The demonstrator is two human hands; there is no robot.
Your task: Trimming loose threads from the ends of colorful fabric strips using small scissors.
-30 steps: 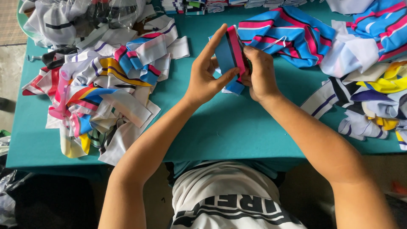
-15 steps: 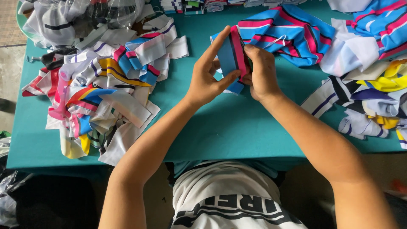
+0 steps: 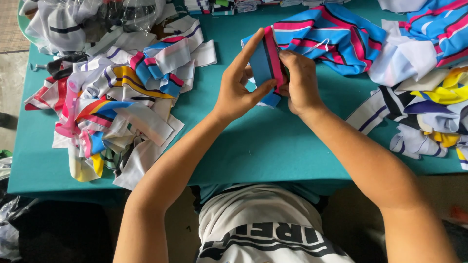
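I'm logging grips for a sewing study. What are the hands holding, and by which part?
Both hold one blue fabric piece with a pink stripe: the left hand pinches its left side, the right hand grips its right edge.

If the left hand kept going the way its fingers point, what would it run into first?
The left hand points up and right, away from the person. Its fingers already press the folded blue fabric strip with pink and black edging. Beyond that, probably the blue, pink and black striped cloth pile, though depth is unclear.

Crumpled clear plastic bags [image 3: 122, 14] at the teal table's [image 3: 253, 146] far-left corner, atop fabric pieces.
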